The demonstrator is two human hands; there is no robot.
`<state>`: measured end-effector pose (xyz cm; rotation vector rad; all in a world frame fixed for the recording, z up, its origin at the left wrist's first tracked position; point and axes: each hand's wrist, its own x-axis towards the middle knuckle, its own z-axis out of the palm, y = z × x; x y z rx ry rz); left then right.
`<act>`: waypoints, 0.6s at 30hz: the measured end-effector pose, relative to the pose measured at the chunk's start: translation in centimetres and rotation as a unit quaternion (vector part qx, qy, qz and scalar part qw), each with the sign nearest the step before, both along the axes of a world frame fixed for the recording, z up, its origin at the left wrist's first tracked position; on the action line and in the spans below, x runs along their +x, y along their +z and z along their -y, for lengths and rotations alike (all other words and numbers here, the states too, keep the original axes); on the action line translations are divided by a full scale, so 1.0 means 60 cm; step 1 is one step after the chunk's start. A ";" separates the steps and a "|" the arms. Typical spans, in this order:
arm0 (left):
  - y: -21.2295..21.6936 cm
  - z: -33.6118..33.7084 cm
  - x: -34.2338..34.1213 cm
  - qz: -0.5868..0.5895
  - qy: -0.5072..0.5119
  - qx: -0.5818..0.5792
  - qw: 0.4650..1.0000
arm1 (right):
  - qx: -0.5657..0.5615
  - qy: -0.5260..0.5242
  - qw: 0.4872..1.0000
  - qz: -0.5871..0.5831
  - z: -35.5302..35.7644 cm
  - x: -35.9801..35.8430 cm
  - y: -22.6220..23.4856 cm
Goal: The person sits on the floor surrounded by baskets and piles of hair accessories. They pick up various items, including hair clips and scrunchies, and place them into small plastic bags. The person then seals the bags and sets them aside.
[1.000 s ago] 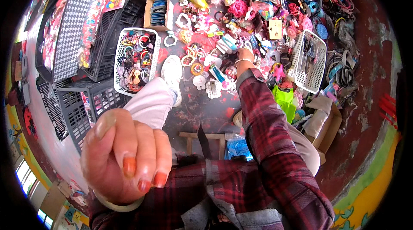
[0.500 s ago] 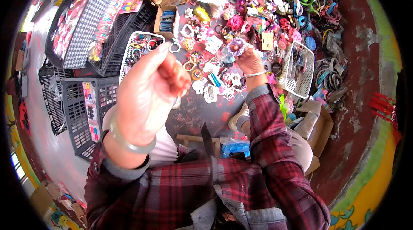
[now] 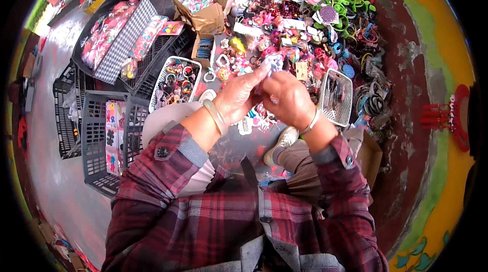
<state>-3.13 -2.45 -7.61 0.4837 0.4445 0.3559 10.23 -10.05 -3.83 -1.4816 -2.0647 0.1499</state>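
— Since half a second ago, what has changed?

— Both hands have come together. The left hand, which was raised close to the camera as a loose fist, has dropped down and forward, and the right hand, which was reaching out over the spread of trinkets, has drawn back to meet it.

— How are the arms set now?

— Both forearms rise out of plaid sleeves from the lower edge and angle inward, so the hands meet in front of the chest, above the bent knees. A pale bangle sits on the left wrist, a thin silver bracelet on the right.

— And the fingers?

— Narrowed on both sides. The fingertips pinch a small pale lilac piece between them, at the top of the two hands; the left thumb and forefinger stretch toward it, the right fingers curl beneath. What kind of piece it is I cannot tell, most of it is covered.

— What lies around them?

— Just beyond the hands, a heap of colourful hair accessories on the ground. To the left a white basket of rings and bands, to the right another white basket with dark clips. A grey crate stands beside the left elbow, a cardboard box farther up.
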 end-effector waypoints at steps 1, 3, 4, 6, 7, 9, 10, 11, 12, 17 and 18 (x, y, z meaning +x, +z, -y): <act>0.008 0.009 0.001 0.032 -0.005 -0.023 0.999 | 0.029 0.005 0.999 0.029 0.014 -0.010 -0.001; -0.001 0.019 0.004 0.047 0.011 0.000 0.999 | -0.014 -0.002 0.996 0.091 0.046 -0.017 0.006; -0.004 0.023 0.006 0.054 0.019 0.010 0.998 | -0.010 0.000 0.994 0.107 0.057 -0.018 0.007; -0.007 0.029 0.014 0.053 0.036 -0.011 0.998 | 0.006 -0.010 0.997 0.078 0.069 -0.017 -0.006; -0.012 0.030 0.015 0.058 0.042 -0.010 0.997 | 0.014 -0.014 0.998 0.063 0.074 -0.014 -0.011; -0.002 0.033 0.018 0.073 0.056 -0.003 0.996 | 0.031 -0.021 0.998 0.051 0.078 -0.008 -0.007; 0.001 0.031 0.019 0.090 0.060 -0.005 0.994 | 0.040 -0.023 0.998 0.045 0.079 -0.005 -0.005; 0.002 0.028 0.019 0.107 0.065 -0.008 0.992 | 0.056 -0.018 0.998 0.037 0.083 -0.002 -0.004; 0.007 0.026 0.020 0.124 0.070 -0.010 0.990 | 0.074 -0.020 0.997 0.010 0.084 -0.001 0.002; 0.020 0.022 0.016 0.092 0.128 -0.018 0.987 | 0.104 -0.125 0.978 -0.129 0.086 0.023 0.014; 0.018 0.022 0.017 0.080 0.123 -0.005 0.989 | 0.092 -0.166 0.966 -0.178 0.087 0.026 0.010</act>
